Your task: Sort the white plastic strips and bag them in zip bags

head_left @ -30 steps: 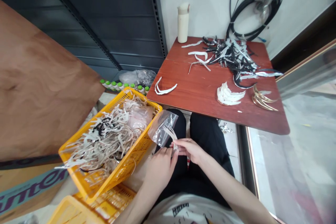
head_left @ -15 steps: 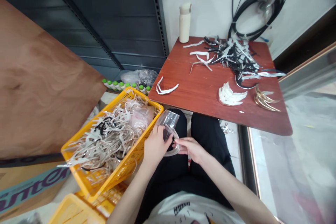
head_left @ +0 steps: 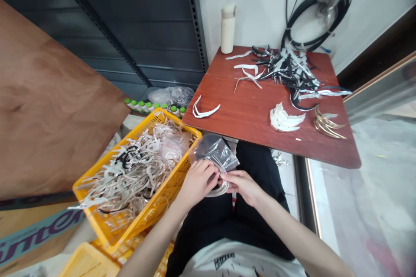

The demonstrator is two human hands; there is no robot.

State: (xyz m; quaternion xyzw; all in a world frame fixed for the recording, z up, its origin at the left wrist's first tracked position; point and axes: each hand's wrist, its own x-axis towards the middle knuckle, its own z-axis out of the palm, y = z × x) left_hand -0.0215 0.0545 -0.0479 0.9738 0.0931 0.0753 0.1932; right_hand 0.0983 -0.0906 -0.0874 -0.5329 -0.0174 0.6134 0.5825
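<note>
Over my lap, my left hand (head_left: 199,181) is closed at the near edge of a clear plastic bag (head_left: 227,156). My right hand (head_left: 242,185) pinches a bundle of pale curved strips (head_left: 220,190) from the right side. The bundle forms an arc below the bag, partly covered by both hands. My fingertips almost meet at the bundle's upper part. Whether the strips' upper ends lie inside the bag or behind it, I cannot tell. To the left stands a yellow basket (head_left: 191,149) heaped with white, clear and black strips (head_left: 143,160).
The red-brown table (head_left: 240,112) ahead bears a white bottle (head_left: 228,30), a black-and-silver strip pile (head_left: 289,67), white curved pieces (head_left: 284,117) and gold ones (head_left: 326,124). Green-capped bottles (head_left: 149,106) line up behind the basket. A glass pane (head_left: 373,207) lies to the right.
The clear bag has spread out wider and shifted right above my hands. Both hands have moved slightly right and stay on the bag and strips.
</note>
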